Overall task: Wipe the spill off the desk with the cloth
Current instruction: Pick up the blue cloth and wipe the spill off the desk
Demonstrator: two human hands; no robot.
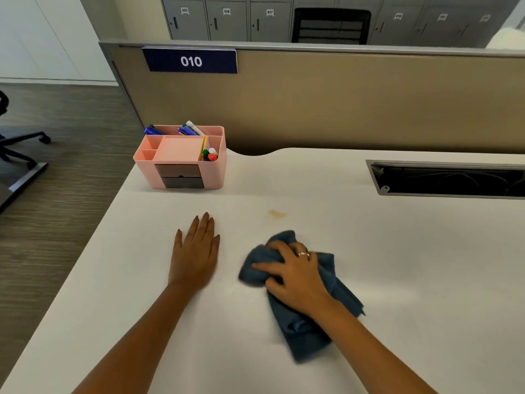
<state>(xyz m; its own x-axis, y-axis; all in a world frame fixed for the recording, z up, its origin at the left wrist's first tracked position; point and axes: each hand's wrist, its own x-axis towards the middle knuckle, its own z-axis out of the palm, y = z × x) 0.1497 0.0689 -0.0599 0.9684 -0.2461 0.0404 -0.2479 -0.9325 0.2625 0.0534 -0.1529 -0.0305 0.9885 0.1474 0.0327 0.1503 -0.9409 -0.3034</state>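
A small yellow-brown spill (277, 214) marks the white desk (412, 265) near its middle. A crumpled blue cloth (306, 325) lies on the desk a little nearer to me than the spill, apart from it. My right hand (295, 275) presses on the cloth, fingers curled into its bunched front part; a ring is on one finger. My left hand (196, 251) rests flat on the desk to the left of the cloth, fingers straight and close together, holding nothing.
A pink desk organiser (181, 159) with pens and two dark drawers stands at the back left corner. A cable tray opening (449, 179) is cut into the desk at the back right. A tan partition (341, 100) bounds the far side. The desk's left edge drops to the floor.
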